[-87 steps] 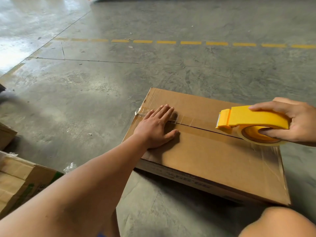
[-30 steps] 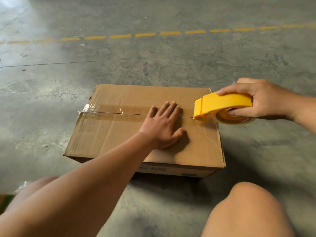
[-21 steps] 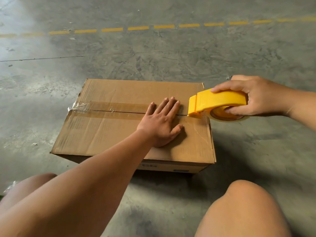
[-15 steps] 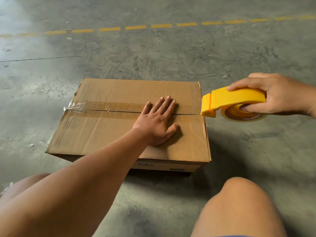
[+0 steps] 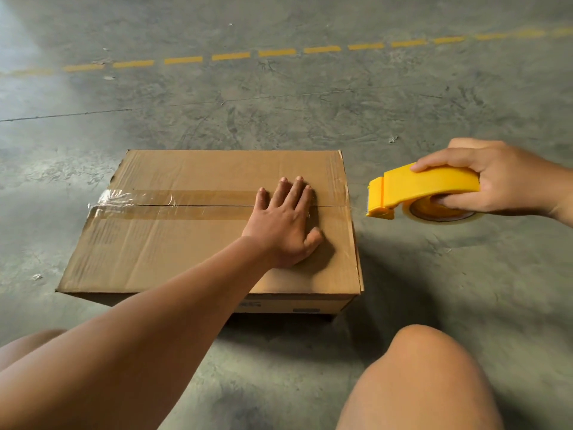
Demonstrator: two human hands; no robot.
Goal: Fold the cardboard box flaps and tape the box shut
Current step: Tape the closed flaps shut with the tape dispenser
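Brown corrugated cardboard box [image 5: 173, 243], flat and rectangular, resting on the grey concrete floor [image 5: 310, 103] directly in front of the kneeling person, with both top flaps folded down and meeting along a central seam. A strip of clear glossy packing tape [image 5: 173, 200] runs along this seam from the left edge, where its end is wrinkled and wraps over the corner, toward the right edge of the box; its course under the hand cannot be followed. The left hand [image 5: 283, 226] lies palm-down on the right part of the lid, straddling the seam, its grip open: the fingers are straight and spread, pressing flat on the cardboard and tape, the thumb extended toward the right edge. The right hand [image 5: 493, 178] is held above the floor just beside the right edge of the box, apart from it. Its grip is closed around a yellow plastic handheld tape dispenser [image 5: 424, 189], fingers curled over the top of the housing and the thumb tucked into the core of the roll beneath. The dispenser's cutting end points left, toward the box, without touching it. A dashed yellow painted line [image 5: 279, 52] crosses the floor well beyond the box. The person's bare right knee [image 5: 418, 377] shows near the lower edge, on the near side of the box.
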